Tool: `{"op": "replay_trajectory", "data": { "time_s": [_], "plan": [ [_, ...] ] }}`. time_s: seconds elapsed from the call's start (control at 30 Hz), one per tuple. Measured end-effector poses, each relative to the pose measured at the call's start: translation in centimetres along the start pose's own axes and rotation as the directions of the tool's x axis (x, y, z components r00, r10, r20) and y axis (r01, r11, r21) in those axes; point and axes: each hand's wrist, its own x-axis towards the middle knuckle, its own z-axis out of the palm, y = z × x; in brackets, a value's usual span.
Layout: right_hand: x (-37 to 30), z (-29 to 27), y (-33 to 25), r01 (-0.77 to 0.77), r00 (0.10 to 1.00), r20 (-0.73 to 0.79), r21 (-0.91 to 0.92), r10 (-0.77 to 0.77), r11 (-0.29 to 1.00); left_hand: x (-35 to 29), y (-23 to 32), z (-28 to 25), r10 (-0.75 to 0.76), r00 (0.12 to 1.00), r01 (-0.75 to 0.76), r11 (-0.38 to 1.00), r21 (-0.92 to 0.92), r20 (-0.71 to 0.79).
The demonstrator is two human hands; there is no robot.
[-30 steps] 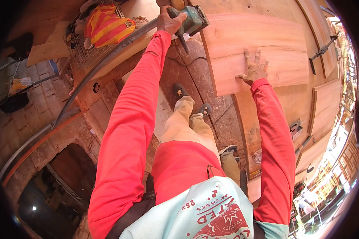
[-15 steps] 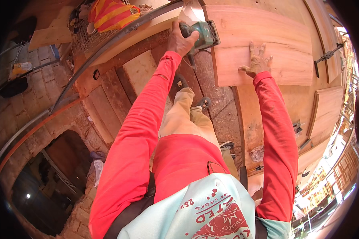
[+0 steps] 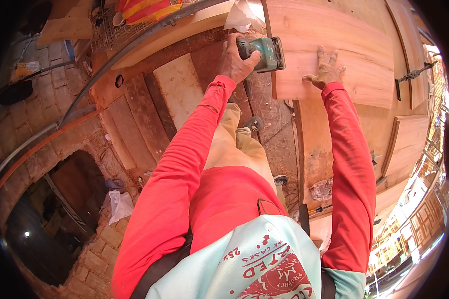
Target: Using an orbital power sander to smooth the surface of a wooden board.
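My left hand [image 3: 238, 64] is wrapped round the body of a green power sander [image 3: 267, 55]. The sander's flat pad is turned against the left end of a wide reddish wooden board [image 3: 356, 60], close to the board's near corner. Whether the pad fully touches the end is hard to make out. On the board's near part rests my right hand [image 3: 327, 71], palm down with fingers spread. A cord hangs below the sander.
The board lies on a plywood bench top [image 3: 314, 137]. Further right are a bar clamp [image 3: 413, 74] and another board [image 3: 405, 142]. A clear plastic bag [image 3: 322, 190] lies nearer. A curved metal bar [image 3: 134, 47] crosses at left, beyond a dark opening [image 3: 67, 199].
My left hand has brought the sander nearer to me along the board's left end. My right hand stays in about the same place on the board. The whole view has shifted slightly.
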Motion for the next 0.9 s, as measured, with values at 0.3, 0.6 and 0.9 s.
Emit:
{"op": "replay_trajectory", "data": {
  "time_s": [0.3,0.6,0.9],
  "plan": [
    [0.9,0.3,0.8,0.090,0.996,-0.008,-0.039,-0.090,0.995,-2.7,0.9,0.3,0.058,0.998,-0.058,0.998,0.024,0.007],
    [0.7,0.0,0.7,0.120,0.992,-0.017,-0.063,-0.121,0.991,-7.6,0.2,0.4,0.018,0.999,-0.016,0.998,-0.061,0.031],
    [1.1,0.8,1.3,0.120,0.992,-0.030,-0.041,-0.122,0.992,-12.8,0.2,1.1,-0.048,0.998,0.051,0.995,-0.091,0.032]
  ]
}}
